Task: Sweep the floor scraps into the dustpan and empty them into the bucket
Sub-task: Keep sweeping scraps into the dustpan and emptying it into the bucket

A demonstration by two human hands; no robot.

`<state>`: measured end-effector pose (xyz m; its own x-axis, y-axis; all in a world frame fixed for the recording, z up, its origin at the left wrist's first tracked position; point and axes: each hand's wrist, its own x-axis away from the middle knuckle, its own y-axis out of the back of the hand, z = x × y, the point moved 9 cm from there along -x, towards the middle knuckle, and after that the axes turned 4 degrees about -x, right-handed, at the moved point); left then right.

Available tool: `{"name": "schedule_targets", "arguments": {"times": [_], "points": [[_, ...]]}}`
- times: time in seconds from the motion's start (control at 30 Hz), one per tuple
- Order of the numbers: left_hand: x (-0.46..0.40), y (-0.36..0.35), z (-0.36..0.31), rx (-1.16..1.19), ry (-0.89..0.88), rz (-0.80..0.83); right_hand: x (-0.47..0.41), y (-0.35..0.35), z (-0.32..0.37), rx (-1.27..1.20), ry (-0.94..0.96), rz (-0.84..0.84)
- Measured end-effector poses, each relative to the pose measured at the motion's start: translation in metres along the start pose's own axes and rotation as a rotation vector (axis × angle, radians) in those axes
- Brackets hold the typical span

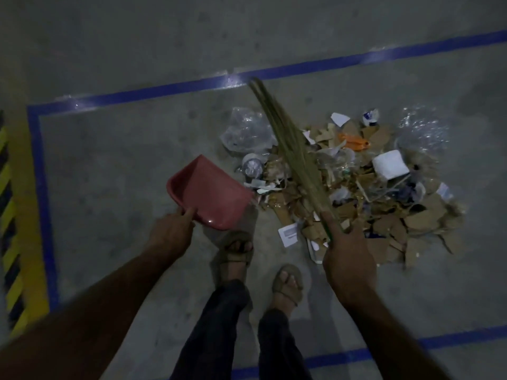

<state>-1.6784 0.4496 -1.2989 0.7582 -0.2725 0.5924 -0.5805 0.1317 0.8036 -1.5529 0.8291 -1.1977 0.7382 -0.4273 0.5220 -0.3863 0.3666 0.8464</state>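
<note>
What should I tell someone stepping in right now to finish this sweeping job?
Left hand holds the red dustpan at its near edge, mouth facing the pile.
Right hand grips the broom, which lies across the scraps.
Done: scraps are gathered in one pile on the floor; the dustpan looks empty.
Left: sweep the pile into the dustpan and empty it. No bucket is in view, so find it first.
</note>
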Motion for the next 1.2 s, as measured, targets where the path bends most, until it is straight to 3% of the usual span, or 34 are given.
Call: {"name": "schedule_targets", "arguments": {"times": [0.17,0.27,0.47,0.7,0.87,1.2], "points": [[-0.070,-0.034,-0.003,-0.181,-0.011,0.046,-0.087,-0.019,0.010,0.063,0.085,-0.075],[-0.100,-0.048,-0.002,-0.144,-0.033,0.020,-0.132,-0.024,0.017,0.150,0.192,-0.071],[-0.134,-0.048,-0.030,-0.104,-0.185,-0.042,-0.169,-0.053,0.002,0.222,0.285,0.110],[-0.125,-0.048,-0.040,-0.101,-0.241,-0.122,-0.106,-0.082,-0.032,0.128,0.398,0.233],[-0.094,-0.053,-0.052,-0.056,-0.147,-0.133,-0.037,-0.091,-0.043,0.073,0.370,0.275],[0.037,0.008,-0.097,0.158,-0.053,-0.090,0.129,-0.023,-0.064,-0.147,0.239,0.294]]}}
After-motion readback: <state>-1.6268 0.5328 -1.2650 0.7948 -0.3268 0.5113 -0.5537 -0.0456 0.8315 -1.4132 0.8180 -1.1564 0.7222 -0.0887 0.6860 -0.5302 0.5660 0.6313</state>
